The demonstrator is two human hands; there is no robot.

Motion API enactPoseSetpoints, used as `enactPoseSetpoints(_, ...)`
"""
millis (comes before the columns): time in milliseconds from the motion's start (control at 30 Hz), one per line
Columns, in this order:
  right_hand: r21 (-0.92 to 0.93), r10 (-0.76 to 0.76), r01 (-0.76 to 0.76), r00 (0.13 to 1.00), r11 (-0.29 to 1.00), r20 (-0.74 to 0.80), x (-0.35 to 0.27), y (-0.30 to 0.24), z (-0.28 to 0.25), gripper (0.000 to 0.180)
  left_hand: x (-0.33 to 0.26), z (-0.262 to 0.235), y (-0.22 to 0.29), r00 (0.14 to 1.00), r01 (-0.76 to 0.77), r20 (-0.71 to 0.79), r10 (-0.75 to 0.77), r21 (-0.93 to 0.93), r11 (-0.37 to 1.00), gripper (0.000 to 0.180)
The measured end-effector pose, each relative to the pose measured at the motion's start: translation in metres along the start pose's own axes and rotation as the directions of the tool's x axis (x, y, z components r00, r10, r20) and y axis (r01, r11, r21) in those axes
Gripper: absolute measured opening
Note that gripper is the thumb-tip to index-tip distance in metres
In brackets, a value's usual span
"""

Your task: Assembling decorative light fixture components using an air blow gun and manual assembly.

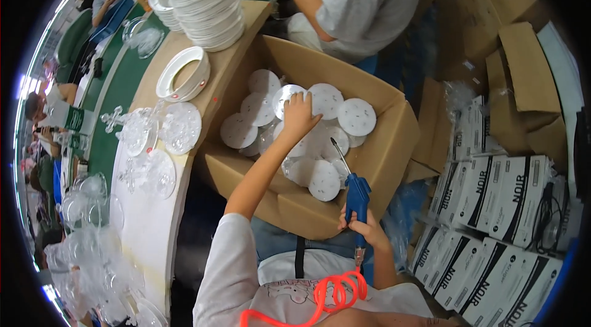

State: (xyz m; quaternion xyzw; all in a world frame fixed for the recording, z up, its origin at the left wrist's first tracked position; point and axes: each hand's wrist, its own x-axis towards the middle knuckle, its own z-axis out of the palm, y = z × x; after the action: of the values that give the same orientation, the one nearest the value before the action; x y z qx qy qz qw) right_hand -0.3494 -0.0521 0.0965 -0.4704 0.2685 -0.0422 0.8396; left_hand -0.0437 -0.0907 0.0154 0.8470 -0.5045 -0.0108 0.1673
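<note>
My left hand (300,116) reaches into a large cardboard box (363,188). Its fingertips rest on a round white disc (282,100), and the thumb is spread away to the right. Several more white discs with small dark marks, such as one disc (357,117), lie piled around it, with clear parts showing between them. My right hand (366,228) is closed round the grip of a blue air blow gun (357,198). The gun's thin metal nozzle points up and left over the pile. A coiled red air hose (338,290) runs from its lower end across my lap.
Left of the box is a worktable (154,228) with clear crystal-like pieces (178,127), a white ring-shaped part (183,75) and tall stacks of white round parts (206,4). A seated co-worker (375,7) is beyond the box. Printed cartons (492,198) are stacked at right.
</note>
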Motion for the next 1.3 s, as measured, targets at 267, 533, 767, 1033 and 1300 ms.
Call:
enactPoseSetpoints(267, -0.034, -0.016, 0.010, 0.985, 0.999, -0.175, -0.022, 0.005, -0.026, 0.031, 0.015, 0.091, 0.077, 0.775, -0.615, 0.249, 0.581, 0.081, 0.785, 0.096)
enactPoseSetpoints(533, -0.022, -0.035, 0.031, 0.981, 0.999, -0.193, -0.019, -0.008, -0.035, 0.032, 0.010, 0.166, 0.097, 0.898, -0.424, 0.039, 0.438, 0.337, 0.840, 0.062)
enactPoseSetpoints(767, -0.070, -0.054, 0.043, 0.985, 0.997, -0.165, -0.018, -0.001, -0.038, 0.031, 0.006, 0.166, 0.093, 0.890, -0.437, 0.029, 0.455, 0.334, 0.835, 0.054)
enactPoseSetpoints(1033, -0.042, -0.107, 0.102, 0.983, 0.994, -0.147, -0.025, -0.010, -0.028, 0.033, 0.016, 0.080, 0.049, 0.980, -0.182, 0.043, 0.196, -0.224, 0.958, 0.049)
enactPoseSetpoints(1300, -0.283, -0.106, 0.112, 0.994, 0.953, 0.037, 0.004, -0.002, 0.003, 0.026, -0.005, 0.015, -0.050, 0.812, 0.383, 0.580, -0.059, -0.606, -0.697, 0.041)
